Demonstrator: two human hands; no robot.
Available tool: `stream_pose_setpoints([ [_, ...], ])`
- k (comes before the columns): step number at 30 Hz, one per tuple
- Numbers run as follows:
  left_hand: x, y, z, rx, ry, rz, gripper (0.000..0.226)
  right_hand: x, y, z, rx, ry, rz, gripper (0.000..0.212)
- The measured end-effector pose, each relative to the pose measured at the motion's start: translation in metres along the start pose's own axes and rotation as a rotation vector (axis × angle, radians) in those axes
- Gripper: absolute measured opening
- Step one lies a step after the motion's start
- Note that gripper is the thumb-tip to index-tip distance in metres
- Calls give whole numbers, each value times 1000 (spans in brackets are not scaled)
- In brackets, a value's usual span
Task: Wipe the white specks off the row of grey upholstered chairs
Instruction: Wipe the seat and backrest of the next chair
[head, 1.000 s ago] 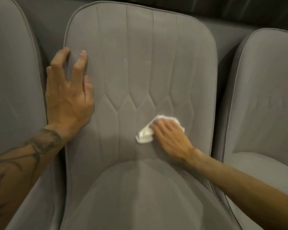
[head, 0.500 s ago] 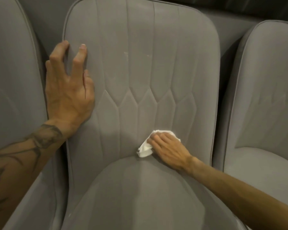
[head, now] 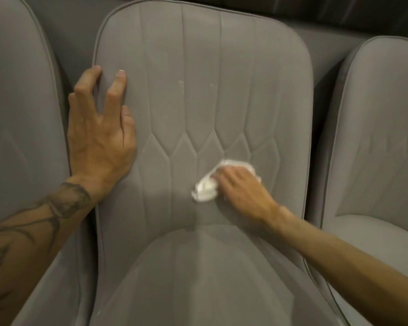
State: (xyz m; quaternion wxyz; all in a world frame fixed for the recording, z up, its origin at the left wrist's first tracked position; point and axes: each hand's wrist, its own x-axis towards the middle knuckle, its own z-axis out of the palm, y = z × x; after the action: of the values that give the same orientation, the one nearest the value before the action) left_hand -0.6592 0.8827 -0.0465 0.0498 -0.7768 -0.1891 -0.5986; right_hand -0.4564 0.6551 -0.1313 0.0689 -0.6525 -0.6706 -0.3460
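I'm wiping the middle grey upholstered chair point(head: 198, 55): right hand's point(head: 243, 191) fingers point(head: 224, 176) press crumpled white tissue point(head: 204, 192), left hand's point(head: 99, 142) spread, bracing; upper specks point(head: 181, 83) should come next.

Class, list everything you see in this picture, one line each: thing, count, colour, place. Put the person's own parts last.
chairs: three, grey, in a row: left chair, middle chair, right chair
white specks: a few, white, upper backrest of the middle chair
cloth: one, white, crumpled, low on the middle chair's backrest
left hand: one, rests on the middle backrest's left edge
right hand: one, presses on the cloth
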Motion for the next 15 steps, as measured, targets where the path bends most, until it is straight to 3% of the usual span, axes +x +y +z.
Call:
stream_pose_setpoints([
  [6,0,-1,0,3,-13,-19,50,114,50,-58,-34,503,494,18],
  [8,-1,-1,0,2,-16,-16,50,113,35,-49,-19,477,484,21],
  [11,0,-1,0,-4,-17,-18,50,99,22,-43,-16,354,318,22],
  [15,-1,-2,1,1,-11,-16,50,158,48,-72,-41,521,356,21],
])
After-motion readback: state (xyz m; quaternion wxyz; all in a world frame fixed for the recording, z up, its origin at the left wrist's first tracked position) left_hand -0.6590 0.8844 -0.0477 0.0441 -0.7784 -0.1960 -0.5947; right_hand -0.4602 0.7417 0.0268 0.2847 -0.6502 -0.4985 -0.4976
